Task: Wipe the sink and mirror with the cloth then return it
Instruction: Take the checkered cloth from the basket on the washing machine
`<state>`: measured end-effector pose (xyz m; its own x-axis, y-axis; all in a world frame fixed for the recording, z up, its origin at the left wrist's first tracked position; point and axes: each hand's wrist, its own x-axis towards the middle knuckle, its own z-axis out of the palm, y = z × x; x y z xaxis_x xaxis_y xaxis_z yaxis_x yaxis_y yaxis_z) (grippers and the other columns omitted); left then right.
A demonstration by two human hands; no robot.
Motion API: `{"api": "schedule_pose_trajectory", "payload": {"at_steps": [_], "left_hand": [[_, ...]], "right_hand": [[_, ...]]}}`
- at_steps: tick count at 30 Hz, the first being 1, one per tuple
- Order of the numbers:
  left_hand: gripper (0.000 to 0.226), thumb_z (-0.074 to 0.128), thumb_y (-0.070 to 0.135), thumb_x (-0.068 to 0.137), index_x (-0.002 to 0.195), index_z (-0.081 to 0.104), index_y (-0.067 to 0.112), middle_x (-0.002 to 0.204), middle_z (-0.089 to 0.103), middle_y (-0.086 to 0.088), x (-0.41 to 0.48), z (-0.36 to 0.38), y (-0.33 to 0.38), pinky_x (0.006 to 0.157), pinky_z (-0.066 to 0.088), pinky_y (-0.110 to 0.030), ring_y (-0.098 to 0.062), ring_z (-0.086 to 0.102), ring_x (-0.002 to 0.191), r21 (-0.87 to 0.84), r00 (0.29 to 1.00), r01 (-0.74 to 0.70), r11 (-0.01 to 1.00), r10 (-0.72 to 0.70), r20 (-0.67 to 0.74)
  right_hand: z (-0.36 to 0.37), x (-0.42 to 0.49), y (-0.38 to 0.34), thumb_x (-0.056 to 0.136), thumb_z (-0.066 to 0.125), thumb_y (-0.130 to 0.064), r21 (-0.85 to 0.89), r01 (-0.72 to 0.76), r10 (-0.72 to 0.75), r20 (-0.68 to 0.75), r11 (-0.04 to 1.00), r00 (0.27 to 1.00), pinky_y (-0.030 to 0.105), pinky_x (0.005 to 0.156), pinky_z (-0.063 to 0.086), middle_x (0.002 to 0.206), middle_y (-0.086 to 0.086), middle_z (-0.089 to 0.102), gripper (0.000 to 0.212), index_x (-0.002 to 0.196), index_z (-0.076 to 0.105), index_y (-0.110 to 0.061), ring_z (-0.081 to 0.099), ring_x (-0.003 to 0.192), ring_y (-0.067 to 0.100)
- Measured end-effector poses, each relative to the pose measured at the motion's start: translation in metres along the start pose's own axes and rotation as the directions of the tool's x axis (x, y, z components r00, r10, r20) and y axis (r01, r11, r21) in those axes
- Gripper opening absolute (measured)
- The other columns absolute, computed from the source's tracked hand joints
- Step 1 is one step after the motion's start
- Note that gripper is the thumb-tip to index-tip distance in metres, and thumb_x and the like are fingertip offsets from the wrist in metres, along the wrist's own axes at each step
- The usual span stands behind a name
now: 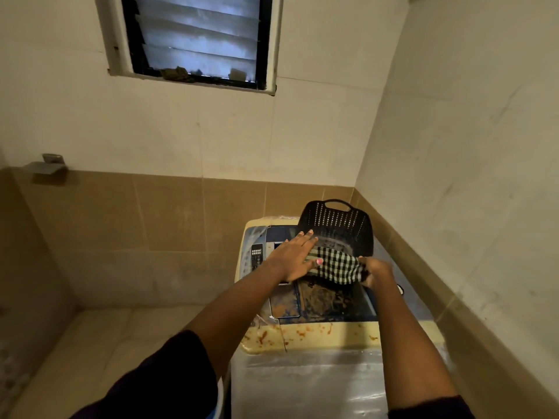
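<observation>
A black-and-white checked cloth (pixel 338 264) lies over the front rim of a black perforated plastic basket (pixel 338 225) that stands on top of a washing machine (pixel 308 334). My left hand (pixel 295 257) rests flat on the cloth's left end, fingers stretched out toward the basket. My right hand (pixel 378 275) pinches the cloth's right end at the basket's near rim. No sink or mirror is in view.
The washing machine's lid is stained, with a control panel (pixel 257 255) at its left. Tiled walls close in behind and on the right. A louvred window (pixel 196 37) is high up and a metal holder (pixel 50 164) is on the left wall.
</observation>
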<state>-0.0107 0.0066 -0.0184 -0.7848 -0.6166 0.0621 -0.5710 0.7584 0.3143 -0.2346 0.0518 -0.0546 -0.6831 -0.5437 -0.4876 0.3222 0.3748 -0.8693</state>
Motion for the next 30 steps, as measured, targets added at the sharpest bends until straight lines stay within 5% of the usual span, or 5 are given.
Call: {"api": "schedule_pose_trajectory", "payload": {"at_steps": [13, 18, 20, 27, 30], "left_hand": [[0.064, 0.033, 0.045, 0.097, 0.148, 0.012, 0.012, 0.16, 0.004, -0.008, -0.064, -0.039, -0.028, 0.12, 0.012, -0.045, -0.023, 0.002, 0.147, 0.111, 0.995, 0.055, 0.992, -0.045, -0.087], [0.064, 0.035, 0.043, 0.097, 0.149, 0.012, 0.013, 0.16, 0.001, -0.007, -0.092, -0.058, -0.03, 0.119, 0.012, -0.044, -0.022, 0.0, 0.147, -0.045, 0.985, 0.064, 0.997, -0.07, -0.155], [0.063, 0.036, 0.042, 0.097, 0.149, 0.013, 0.015, 0.16, 0.001, -0.006, -0.109, -0.066, -0.033, 0.118, 0.011, -0.043, -0.023, 0.001, 0.147, -0.211, 0.976, 0.074, 0.975, -0.114, -0.188], [0.051, 0.03, 0.041, 0.099, 0.14, 0.037, 0.012, 0.148, 0.039, -0.012, -0.197, -0.097, -0.071, 0.106, 0.032, -0.037, -0.026, 0.039, 0.133, -0.713, 0.889, 0.176, 0.678, -0.421, -0.181], [0.058, 0.02, 0.047, 0.099, 0.129, 0.051, 0.008, 0.117, 0.061, -0.007, -0.247, -0.103, -0.086, 0.076, 0.042, -0.027, -0.016, 0.057, 0.092, -0.89, 0.811, 0.19, 0.414, -0.578, -0.096]], "right_hand": [[0.038, -0.049, -0.048, 0.085, 0.069, -0.011, -0.147, 0.266, -0.286, -0.146, 0.953, 0.947, 0.051, 0.095, 0.051, 0.123, 0.024, 0.06, 0.043, 0.119, 0.055, 0.01, 0.059, 0.112, 0.038], [0.075, -0.103, -0.082, 0.087, 0.065, -0.014, 0.077, 0.488, -0.482, -0.085, 0.87, 0.872, 0.028, 0.077, 0.046, 0.091, 0.008, 0.063, 0.007, 0.08, 0.063, -0.013, 0.057, 0.087, 0.02], [0.091, -0.128, -0.086, 0.088, 0.064, -0.011, 0.155, 0.54, -0.543, -0.022, 0.827, 0.839, 0.022, 0.07, 0.047, 0.08, 0.001, 0.061, 0.028, 0.064, 0.051, -0.02, 0.054, 0.085, 0.017], [0.163, -0.236, -0.031, 0.088, 0.058, -0.002, 0.441, 0.332, -0.513, 0.398, 0.834, 0.76, 0.029, 0.07, 0.05, 0.075, 0.002, 0.062, 0.024, 0.07, 0.056, -0.017, 0.059, 0.073, 0.016], [0.198, -0.29, 0.029, 0.091, 0.052, 0.001, 0.43, 0.184, -0.427, 0.581, 0.884, 0.693, 0.021, 0.056, 0.051, 0.056, -0.005, 0.066, 0.027, 0.069, 0.053, -0.016, 0.062, 0.058, 0.008]]}}
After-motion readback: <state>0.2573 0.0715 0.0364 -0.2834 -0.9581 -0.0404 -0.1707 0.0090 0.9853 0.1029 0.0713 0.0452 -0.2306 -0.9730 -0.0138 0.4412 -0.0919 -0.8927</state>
